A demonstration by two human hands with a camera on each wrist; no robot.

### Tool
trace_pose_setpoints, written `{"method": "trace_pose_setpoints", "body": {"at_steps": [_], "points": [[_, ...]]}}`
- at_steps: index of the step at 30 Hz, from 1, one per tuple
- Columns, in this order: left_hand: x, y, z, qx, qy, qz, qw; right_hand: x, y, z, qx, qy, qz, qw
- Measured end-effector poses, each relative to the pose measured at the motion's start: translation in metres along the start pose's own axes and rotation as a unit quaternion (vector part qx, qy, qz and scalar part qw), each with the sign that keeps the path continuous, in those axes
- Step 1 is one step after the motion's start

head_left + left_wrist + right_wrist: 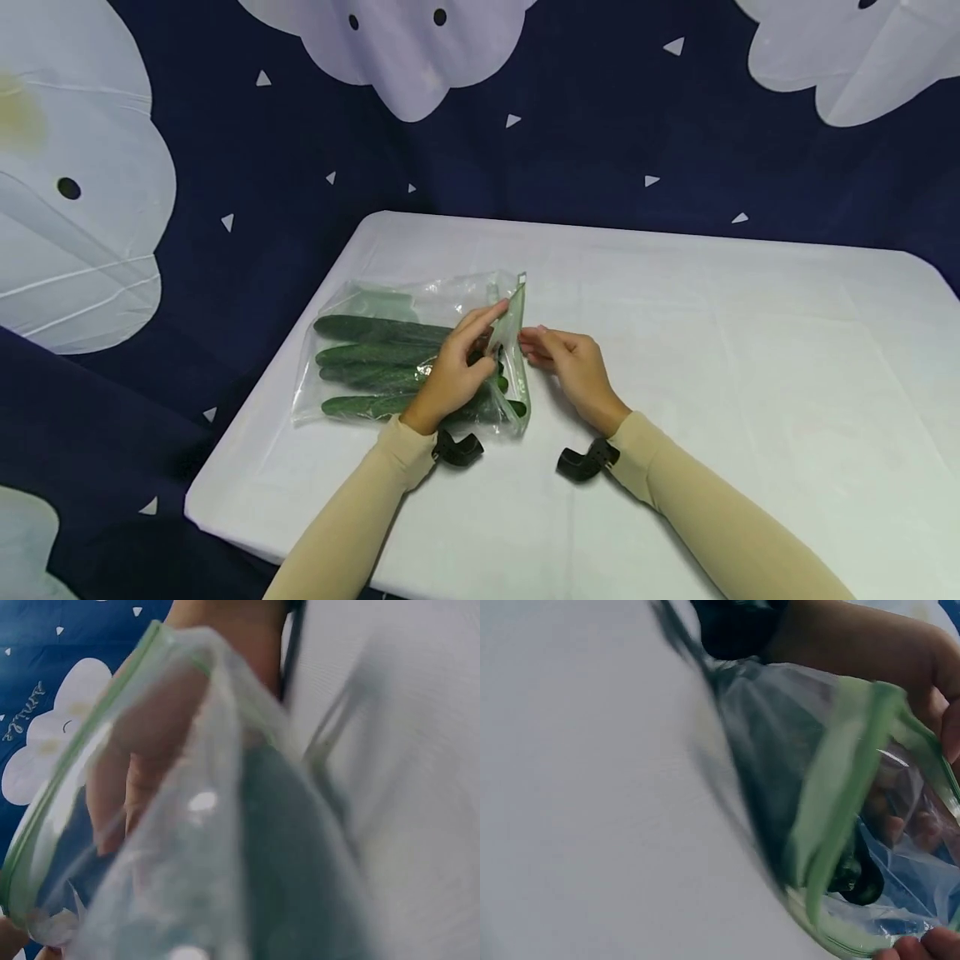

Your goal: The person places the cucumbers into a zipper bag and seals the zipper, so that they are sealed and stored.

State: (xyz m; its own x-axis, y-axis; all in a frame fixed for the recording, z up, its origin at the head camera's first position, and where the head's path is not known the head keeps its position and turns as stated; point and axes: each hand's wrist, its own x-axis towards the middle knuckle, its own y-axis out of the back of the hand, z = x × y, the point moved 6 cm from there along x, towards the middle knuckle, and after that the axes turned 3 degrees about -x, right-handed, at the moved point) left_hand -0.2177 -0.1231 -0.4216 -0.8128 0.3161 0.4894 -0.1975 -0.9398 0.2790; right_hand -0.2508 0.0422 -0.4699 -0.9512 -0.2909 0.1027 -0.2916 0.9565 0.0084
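Note:
A clear zip bag [431, 289] with a green zip strip lies on the table, its mouth toward the right. Several long dark green cucumbers [375, 353] lie side by side inside it. My left hand [457, 367] is over the mouth end, index finger stretched along the lip, the other fingers curled and partly hidden by plastic; thumb and fingers hold the near layer. Facing it, my right hand [566, 358] pinches the lip at the green strip [855, 795] with its fingertips. Between the hands the mouth gapes, and cucumber ends [866, 881] show in it.
The white-covered table [712, 375] extends to the right of the bag. Black wrist mounts [459, 450] sit at both cuffs. A dark blue cloth backdrop [585, 150] with white cloud shapes hangs behind the table and on the left.

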Motion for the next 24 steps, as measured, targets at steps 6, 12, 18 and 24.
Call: {"method": "trace_pose_setpoints", "body": {"at_steps": [6, 12, 18, 24], "points": [[-0.004, -0.002, -0.003, 0.046, 0.016, -0.001, 0.9988, 0.006, 0.008, 0.005, 0.017, -0.017, 0.033, 0.9991], [-0.005, -0.01, -0.005, 0.112, 0.042, -0.068, 0.9905, 0.012, 0.011, 0.004, -0.016, -0.001, 0.034, 0.9993], [-0.006, -0.029, -0.008, 0.231, 0.041, -0.176, 0.956, 0.026, 0.022, 0.005, -0.088, 0.034, 0.066, 0.9933], [-0.003, -0.032, -0.002, 0.273, 0.021, -0.213, 0.9379, 0.048, 0.028, 0.003, -0.182, 0.076, 0.106, 0.9747]]}}
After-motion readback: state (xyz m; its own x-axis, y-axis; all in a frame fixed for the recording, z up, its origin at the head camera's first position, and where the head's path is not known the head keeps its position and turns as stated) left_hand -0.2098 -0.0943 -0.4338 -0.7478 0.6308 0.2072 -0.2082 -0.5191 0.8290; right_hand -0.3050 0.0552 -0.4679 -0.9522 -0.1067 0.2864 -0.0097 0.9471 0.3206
